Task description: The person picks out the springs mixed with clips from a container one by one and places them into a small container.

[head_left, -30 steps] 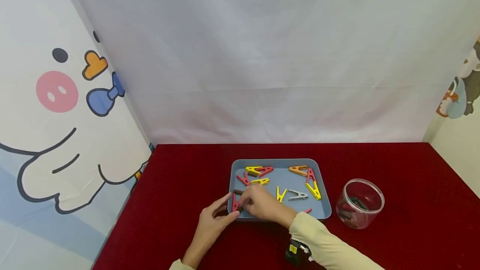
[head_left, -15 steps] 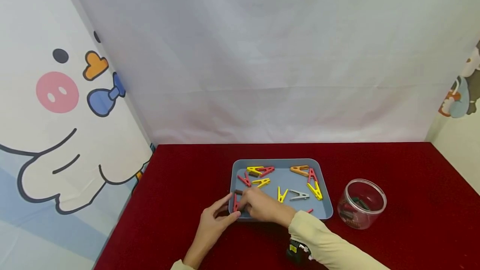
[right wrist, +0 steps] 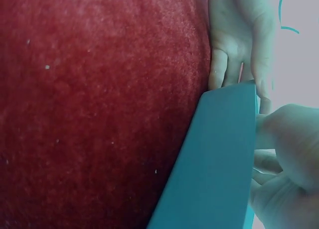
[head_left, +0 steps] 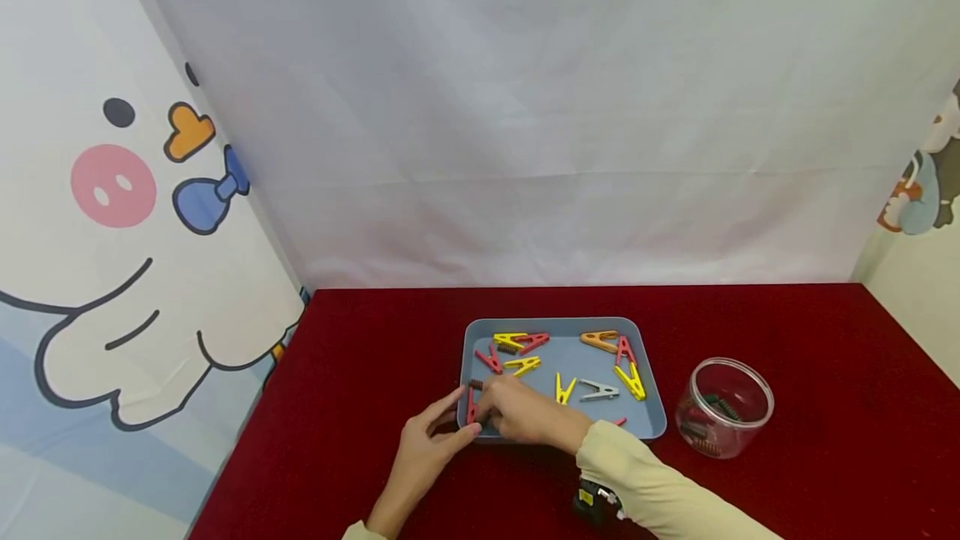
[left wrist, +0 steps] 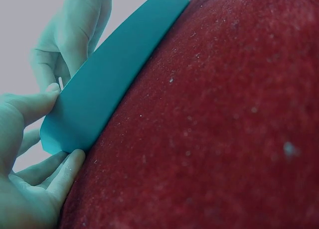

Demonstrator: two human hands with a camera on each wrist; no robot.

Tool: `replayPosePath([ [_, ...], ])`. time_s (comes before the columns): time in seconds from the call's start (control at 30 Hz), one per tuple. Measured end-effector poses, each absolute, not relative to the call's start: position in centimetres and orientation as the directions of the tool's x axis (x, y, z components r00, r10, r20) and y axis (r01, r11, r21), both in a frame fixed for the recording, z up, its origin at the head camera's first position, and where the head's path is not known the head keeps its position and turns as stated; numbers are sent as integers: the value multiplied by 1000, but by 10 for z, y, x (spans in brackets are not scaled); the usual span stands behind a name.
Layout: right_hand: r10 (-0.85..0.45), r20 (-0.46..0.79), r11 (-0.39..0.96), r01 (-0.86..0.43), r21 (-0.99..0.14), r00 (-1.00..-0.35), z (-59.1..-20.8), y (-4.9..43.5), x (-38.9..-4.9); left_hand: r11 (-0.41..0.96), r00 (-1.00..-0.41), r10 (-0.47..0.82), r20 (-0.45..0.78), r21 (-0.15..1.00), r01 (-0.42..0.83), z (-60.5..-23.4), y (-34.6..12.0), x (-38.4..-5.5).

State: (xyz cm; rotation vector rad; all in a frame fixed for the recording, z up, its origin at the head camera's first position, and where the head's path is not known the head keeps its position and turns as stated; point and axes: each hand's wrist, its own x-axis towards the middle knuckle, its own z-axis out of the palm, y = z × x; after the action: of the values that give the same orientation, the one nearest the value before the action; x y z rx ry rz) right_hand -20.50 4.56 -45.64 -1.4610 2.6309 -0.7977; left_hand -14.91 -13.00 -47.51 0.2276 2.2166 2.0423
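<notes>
A blue-grey tray (head_left: 555, 328) holds several plastic clips and dark coils that look like springs. My left hand (head_left: 422, 446) is at its near left corner. In the left wrist view the left thumb (left wrist: 35, 107) lies on the rim and the fingers (left wrist: 65, 171) hold the wall low down. My right hand (head_left: 525, 412) reaches into the same corner with bent fingers beside a red clip (head_left: 472, 407). A dark coil (head_left: 477, 384) lies just beyond. What the right fingertips touch is hidden by the hand and, in the wrist views, by the tray wall.
Yellow clips (head_left: 564, 390), a grey clip (head_left: 598, 391) and an orange clip (head_left: 598, 340) lie around the tray. Right of it stands a clear round jar (head_left: 723, 407) with several dark coils inside. Red cloth (head_left: 375, 357) covers the table; a white curtain (head_left: 525, 148) hangs behind.
The dark coil seen at my right fingertips a second ago is now hidden behind them. That hand has shifted very slightly within the corner; the left hand keeps its place.
</notes>
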Motion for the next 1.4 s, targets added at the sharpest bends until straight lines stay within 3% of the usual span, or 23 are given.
replayPosePath([
  [0.23, -800, 224, 436, -796, -420, -556, -457, 45, -207, 75, -983, 183, 15, 997, 29, -475, -130, -149],
  [0.73, -750, 125, 580, -737, -348, -650, -455, 46, -204, 90, -983, 183, -6, 996, 11, -476, -130, -148],
  [1.07, -742, 98, 590, -715, -374, -663, -454, 46, -207, 80, -982, 187, 11, 996, 27, -475, -130, -149],
  [1.4, -736, 158, 539, -710, -452, -659, -458, 47, -211, 89, -981, 193, 6, 996, 23, -474, -130, -148],
])
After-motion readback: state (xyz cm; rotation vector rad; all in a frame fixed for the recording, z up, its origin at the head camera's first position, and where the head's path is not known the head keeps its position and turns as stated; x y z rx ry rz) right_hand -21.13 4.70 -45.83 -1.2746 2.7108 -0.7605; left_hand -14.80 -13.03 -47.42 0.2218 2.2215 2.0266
